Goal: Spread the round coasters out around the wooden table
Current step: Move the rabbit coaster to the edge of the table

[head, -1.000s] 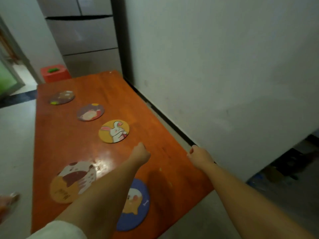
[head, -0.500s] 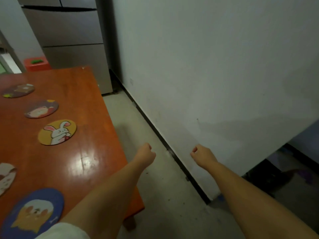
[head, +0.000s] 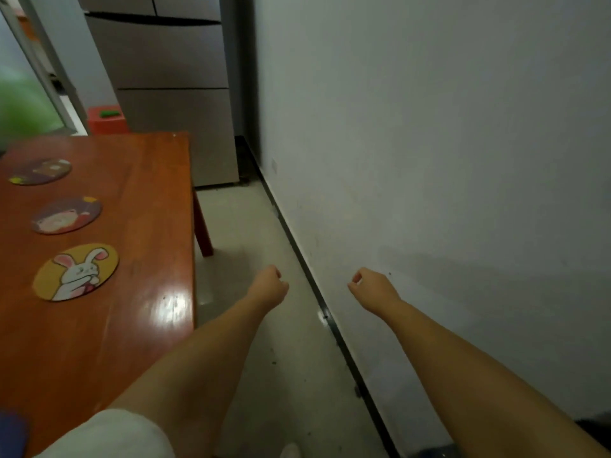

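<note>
Now that both arms reach out over the floor rather than over the tabletop, the left hand is curled into a loose fist holding nothing, and the right hand beside it is likewise closed and empty, hanging in front of the white wall. A second ago both hands hovered above the wooden table; since then the view has swung to the right, and the table now lies well apart to the left of the hands. On it the rabbit coaster sits nearest, with the brown bear coaster beyond it and the dark coaster farthest, in a spaced row, none touching. A sliver of the blue coaster shows at the lower left edge. With nothing left in either hand and the coasters already set apart, the spreading looks finished, and the person seems to be turning away from the table toward the fridge.
</note>
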Motion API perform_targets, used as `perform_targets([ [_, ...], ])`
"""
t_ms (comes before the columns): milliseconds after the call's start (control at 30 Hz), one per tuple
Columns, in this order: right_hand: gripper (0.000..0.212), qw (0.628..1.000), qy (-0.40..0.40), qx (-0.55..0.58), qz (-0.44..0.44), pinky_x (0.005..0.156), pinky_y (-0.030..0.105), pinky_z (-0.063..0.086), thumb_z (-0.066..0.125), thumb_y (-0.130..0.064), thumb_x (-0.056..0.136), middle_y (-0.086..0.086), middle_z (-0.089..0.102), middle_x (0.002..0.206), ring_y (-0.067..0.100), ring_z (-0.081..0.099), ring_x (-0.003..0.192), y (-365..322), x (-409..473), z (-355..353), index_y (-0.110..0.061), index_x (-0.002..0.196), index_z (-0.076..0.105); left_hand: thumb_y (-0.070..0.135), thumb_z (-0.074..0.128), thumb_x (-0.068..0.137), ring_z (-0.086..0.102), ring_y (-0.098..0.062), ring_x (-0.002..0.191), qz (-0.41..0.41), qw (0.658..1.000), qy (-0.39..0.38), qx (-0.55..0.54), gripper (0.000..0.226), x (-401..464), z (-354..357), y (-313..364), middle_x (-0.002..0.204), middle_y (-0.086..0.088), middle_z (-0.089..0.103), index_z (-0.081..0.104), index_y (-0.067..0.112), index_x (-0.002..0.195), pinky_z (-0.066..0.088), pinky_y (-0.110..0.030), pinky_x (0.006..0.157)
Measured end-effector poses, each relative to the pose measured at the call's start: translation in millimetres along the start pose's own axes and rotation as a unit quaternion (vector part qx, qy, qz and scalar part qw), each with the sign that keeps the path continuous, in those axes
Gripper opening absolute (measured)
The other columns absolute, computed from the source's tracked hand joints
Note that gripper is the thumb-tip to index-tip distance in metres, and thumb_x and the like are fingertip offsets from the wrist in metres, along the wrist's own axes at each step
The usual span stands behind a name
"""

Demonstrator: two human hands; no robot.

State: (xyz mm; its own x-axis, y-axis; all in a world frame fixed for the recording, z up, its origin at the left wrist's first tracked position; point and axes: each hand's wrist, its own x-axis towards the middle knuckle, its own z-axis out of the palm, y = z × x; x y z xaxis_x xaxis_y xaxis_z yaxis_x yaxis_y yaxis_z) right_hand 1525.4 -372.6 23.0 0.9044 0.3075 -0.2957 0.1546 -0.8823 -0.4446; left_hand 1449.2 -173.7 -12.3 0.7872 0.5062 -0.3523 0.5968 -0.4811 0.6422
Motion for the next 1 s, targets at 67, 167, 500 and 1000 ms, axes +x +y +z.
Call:
perform_targets([
  [67, 0.029, 1.000, -0.003, -0.012, -0.008, 0.086, 0.035, 0.049, 0.051, -0.028, 0.096, 0.016, 0.065, 0.118, 0.032, 0.061, 0.105, -6.3, 30.2, -12.7, -0.005, 0.111, 0.060, 0.016, 0.054, 0.088, 0.061, -0.032, 0.101, -0.007, 1.000, 0.005, -0.006, 0.035, 24.1, -8.0, 11.9, 0.120, -0.020, 0.062, 0.054, 0.003, 0.121, 0.044, -0.029, 0.080],
  [167, 0.029, 1.000, -0.007, -0.020, -0.016, 0.086, 0.035, 0.049, 0.051, -0.028, 0.096, 0.017, 0.064, 0.119, 0.032, 0.061, 0.106, -17.4, 71.9, -29.1, -0.005, 0.112, 0.059, 0.018, 0.054, 0.088, 0.060, -0.031, 0.103, -0.010, 1.000, 0.013, -0.009, 0.035, 55.9, -22.9, 27.1, 0.120, -0.019, 0.062, 0.054, 0.005, 0.121, 0.041, -0.029, 0.078],
  [500, 0.031, 0.979, -0.095, -0.078, -0.161, 0.093, 0.039, 0.049, 0.052, -0.026, 0.095, 0.019, 0.064, 0.120, 0.034, 0.060, 0.110, -139.3, 213.6, -27.9, -0.003, 0.113, 0.060, 0.013, 0.053, 0.085, 0.063, -0.033, 0.100, -0.131, 0.975, 0.160, -0.081, 0.002, 129.6, -99.9, -6.5, 0.109, -0.020, 0.068, 0.053, 0.014, 0.087, 0.044, -0.031, 0.075],
  [1000, 0.031, 0.825, -0.294, -0.176, -0.451, 0.090, 0.035, 0.049, 0.054, -0.026, 0.093, 0.018, 0.066, 0.118, 0.033, 0.061, 0.109, -394.8, 220.1, 155.5, -0.005, 0.115, 0.061, 0.011, 0.053, 0.092, 0.059, -0.038, 0.113, -0.448, 0.782, 0.365, -0.235, 0.028, 56.2, -188.1, -179.1, 0.123, -0.021, 0.063, 0.059, 0.004, 0.119, 0.048, -0.037, 0.083],
])
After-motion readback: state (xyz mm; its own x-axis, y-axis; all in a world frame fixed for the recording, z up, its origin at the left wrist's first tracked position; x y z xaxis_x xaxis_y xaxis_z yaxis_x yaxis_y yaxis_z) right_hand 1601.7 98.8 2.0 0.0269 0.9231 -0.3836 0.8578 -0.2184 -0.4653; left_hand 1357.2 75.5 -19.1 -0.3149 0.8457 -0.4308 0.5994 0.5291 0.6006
